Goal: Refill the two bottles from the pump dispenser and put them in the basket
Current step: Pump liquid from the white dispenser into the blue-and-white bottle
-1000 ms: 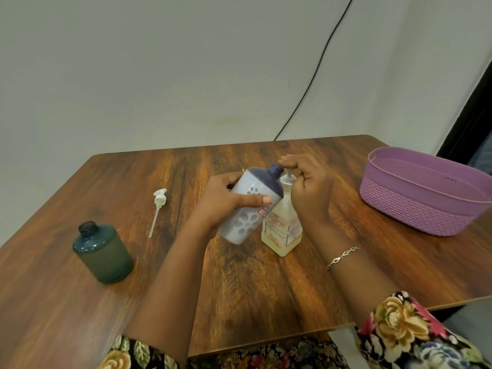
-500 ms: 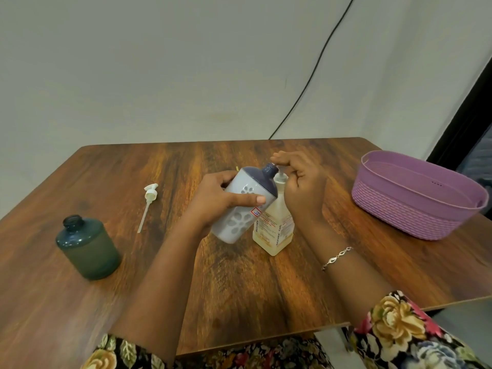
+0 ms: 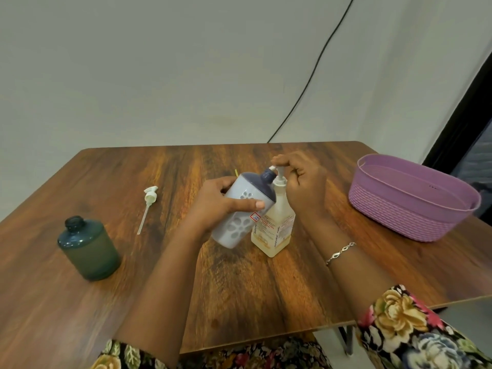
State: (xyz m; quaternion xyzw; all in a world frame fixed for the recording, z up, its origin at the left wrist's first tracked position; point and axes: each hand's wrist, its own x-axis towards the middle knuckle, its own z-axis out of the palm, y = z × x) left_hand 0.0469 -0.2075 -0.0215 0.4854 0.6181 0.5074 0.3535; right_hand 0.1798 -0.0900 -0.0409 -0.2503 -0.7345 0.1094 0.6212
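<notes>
White bottle [image 3: 241, 226] between left fingers [image 3: 225, 183]

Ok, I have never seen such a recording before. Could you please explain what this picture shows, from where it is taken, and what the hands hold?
No machine here: a person wears a camera on the head, so the view looks down at their own two hands. The left hand holds a pale flowered bottle, tilted, its neck at the spout of the pump dispenser. The right hand curls over the pump head. On the wooden table also stand a dark green bottle without cap and a purple basket; a loose white pump lies near the green bottle.
</notes>
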